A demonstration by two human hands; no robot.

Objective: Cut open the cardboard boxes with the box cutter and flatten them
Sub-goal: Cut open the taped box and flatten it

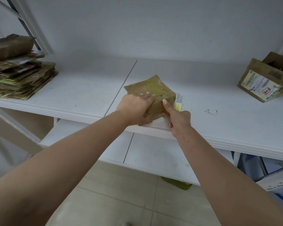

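Note:
A small brown cardboard box (152, 90) sits near the front edge of the white shelf (88, 88). My left hand (135, 109) grips its near left side, fingers over the top and thumb underneath. My right hand (178, 119) holds a yellow box cutter (178, 106) against the box's right edge, forefinger stretched along the box. The blade (179, 97) points away from me beside the box's right corner.
A tall stack of flattened cardboard (18, 74) lies at the far left of the shelf. An opened box with a shipping label (263, 80) stands at the far right. A lower shelf (153, 154) and tiled floor are below.

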